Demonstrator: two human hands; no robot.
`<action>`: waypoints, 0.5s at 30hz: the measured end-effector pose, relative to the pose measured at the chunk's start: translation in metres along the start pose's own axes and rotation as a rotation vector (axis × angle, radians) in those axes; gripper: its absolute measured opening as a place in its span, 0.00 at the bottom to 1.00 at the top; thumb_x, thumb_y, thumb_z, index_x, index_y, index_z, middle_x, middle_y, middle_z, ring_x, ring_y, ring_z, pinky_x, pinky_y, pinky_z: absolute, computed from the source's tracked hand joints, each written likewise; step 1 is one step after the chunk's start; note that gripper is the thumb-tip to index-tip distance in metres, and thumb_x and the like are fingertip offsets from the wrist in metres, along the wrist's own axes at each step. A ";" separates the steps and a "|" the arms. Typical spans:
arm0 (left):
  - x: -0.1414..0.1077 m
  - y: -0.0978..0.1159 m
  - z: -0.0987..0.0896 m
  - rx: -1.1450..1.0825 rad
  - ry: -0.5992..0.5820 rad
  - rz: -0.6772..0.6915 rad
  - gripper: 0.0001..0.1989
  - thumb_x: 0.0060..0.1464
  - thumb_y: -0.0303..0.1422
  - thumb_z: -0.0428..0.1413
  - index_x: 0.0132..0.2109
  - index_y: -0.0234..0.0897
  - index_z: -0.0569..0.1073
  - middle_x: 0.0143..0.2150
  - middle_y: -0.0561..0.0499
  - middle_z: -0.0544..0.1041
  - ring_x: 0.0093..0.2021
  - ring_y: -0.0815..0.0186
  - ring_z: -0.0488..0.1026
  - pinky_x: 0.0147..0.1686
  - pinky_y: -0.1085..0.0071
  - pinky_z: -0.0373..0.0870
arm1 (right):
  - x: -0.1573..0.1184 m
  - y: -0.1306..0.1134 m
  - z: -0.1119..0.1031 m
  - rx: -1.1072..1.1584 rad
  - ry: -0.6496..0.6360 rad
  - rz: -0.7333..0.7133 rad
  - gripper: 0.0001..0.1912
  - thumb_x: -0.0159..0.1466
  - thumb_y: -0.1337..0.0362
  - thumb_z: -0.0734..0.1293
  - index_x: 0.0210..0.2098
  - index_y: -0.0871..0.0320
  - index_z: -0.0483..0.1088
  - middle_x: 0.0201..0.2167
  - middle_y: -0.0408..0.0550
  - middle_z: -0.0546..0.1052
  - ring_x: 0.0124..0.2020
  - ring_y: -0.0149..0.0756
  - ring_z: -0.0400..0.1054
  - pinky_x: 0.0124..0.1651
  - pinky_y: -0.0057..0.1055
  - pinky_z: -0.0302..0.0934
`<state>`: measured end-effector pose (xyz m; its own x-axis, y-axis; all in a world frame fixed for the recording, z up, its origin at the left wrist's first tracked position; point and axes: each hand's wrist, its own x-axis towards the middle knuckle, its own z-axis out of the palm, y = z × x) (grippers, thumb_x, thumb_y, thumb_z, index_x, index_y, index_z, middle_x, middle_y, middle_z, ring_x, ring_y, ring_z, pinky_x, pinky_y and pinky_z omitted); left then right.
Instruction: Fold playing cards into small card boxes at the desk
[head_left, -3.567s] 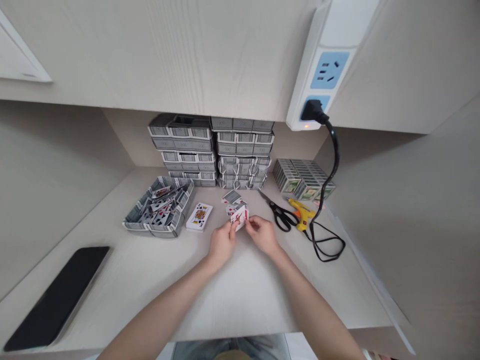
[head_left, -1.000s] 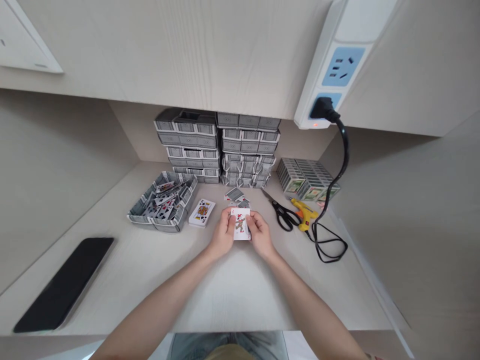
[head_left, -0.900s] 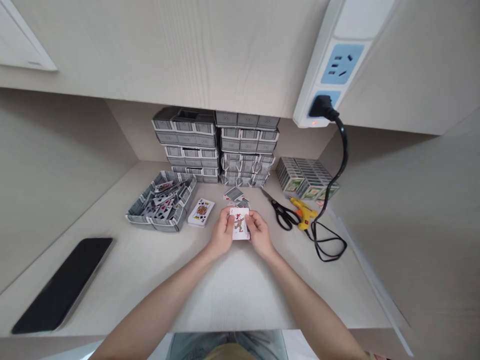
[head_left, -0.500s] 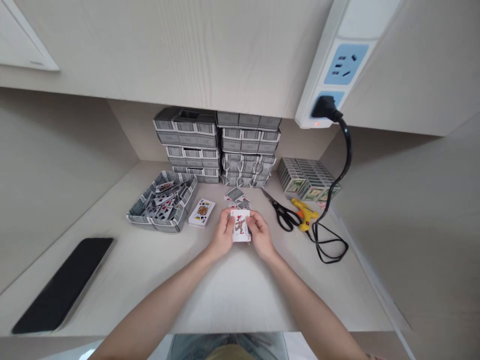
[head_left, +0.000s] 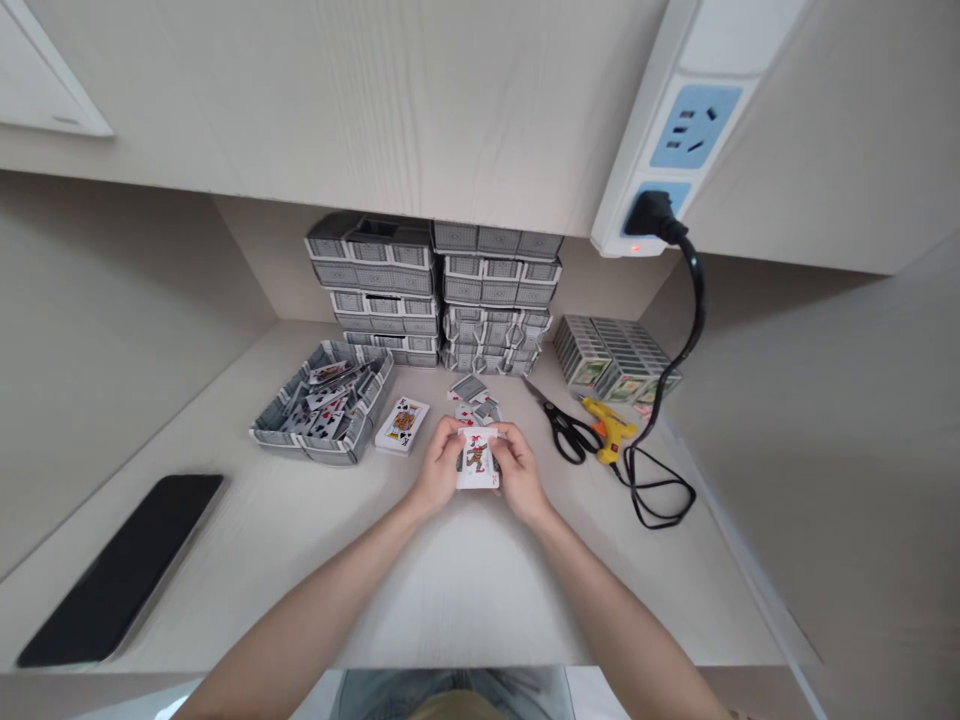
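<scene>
Low over the middle of the desk, my left hand point(head_left: 441, 463) and my right hand point(head_left: 520, 468) grip playing cards point(head_left: 477, 462) from both sides. A joker with a red and brown figure faces up, and grey patterned parts show at its side edges. My thumbs lie on its face; the other fingers are mostly hidden beneath. Just beyond my fingers lie several loose cards point(head_left: 471, 389), some with grey backs up. Left of my left hand rests a neat card stack point(head_left: 403, 426) topped by a king of spades.
A basket made of folded cards point(head_left: 259, 436) holds loose cards. Stacked card boxes point(head_left: 499, 290) stand at the back. On the right are black scissors point(head_left: 571, 436), a yellow glue gun point(head_left: 609, 428) with its cord, and packed card decks point(head_left: 615, 360). A black phone point(head_left: 124, 570) lies front left.
Both hands have shifted the cards slightly left and toward me. The joker lies at a different angle, with more grey showing beside it.
</scene>
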<state>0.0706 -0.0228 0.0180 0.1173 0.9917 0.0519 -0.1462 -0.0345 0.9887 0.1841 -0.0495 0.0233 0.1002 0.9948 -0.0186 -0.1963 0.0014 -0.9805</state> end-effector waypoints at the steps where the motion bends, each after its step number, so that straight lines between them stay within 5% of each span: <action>1: 0.000 0.001 0.000 -0.001 0.003 -0.011 0.04 0.48 0.34 0.47 0.32 0.38 0.61 0.24 0.57 0.66 0.24 0.71 0.63 0.24 0.76 0.62 | 0.000 0.000 0.000 0.002 -0.009 0.004 0.11 0.57 0.56 0.61 0.36 0.55 0.62 0.16 0.35 0.64 0.10 0.24 0.52 0.10 0.21 0.47; 10: -0.001 0.003 0.000 -0.096 0.015 -0.087 0.03 0.45 0.31 0.47 0.28 0.37 0.63 0.22 0.58 0.66 0.18 0.73 0.60 0.16 0.78 0.58 | 0.001 0.005 0.001 0.166 -0.045 0.044 0.07 0.55 0.60 0.63 0.29 0.55 0.61 0.15 0.34 0.64 0.09 0.24 0.54 0.07 0.20 0.45; 15: 0.000 0.004 -0.002 -0.073 0.014 -0.103 0.04 0.45 0.32 0.46 0.27 0.38 0.63 0.18 0.59 0.64 0.15 0.73 0.58 0.13 0.78 0.54 | 0.001 -0.004 -0.004 0.286 -0.167 0.160 0.09 0.53 0.60 0.64 0.32 0.55 0.61 0.19 0.37 0.68 0.13 0.27 0.60 0.09 0.21 0.53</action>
<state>0.0685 -0.0223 0.0214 0.1213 0.9912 -0.0520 -0.2056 0.0763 0.9757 0.1892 -0.0488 0.0267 -0.1100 0.9876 -0.1118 -0.4639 -0.1505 -0.8730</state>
